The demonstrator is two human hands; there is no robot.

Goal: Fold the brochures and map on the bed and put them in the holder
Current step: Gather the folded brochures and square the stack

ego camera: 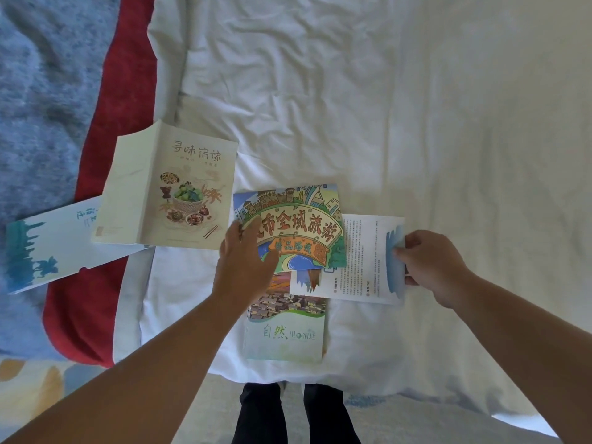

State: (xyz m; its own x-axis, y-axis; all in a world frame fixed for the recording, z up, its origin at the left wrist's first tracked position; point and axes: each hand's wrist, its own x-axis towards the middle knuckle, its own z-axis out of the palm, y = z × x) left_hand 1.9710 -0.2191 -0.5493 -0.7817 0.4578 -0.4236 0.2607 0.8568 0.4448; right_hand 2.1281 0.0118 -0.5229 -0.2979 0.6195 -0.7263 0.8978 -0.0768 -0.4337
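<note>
On the rumpled white bed point(352, 91), our left hand point(246, 261) lay flat, fingers straight, on the colourful cartoon-printed map point(298, 229). Our right hand point(429, 264) pinched the edge of the white text-printed brochure with blue brushstrokes point(368, 257), which was tucked partly beneath the map.

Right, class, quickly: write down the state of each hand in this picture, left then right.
Left hand: open, fingers resting flat on the cartoon-cover brochure.
Right hand: closed, pinching the right edge of the white text leaflet.
</note>
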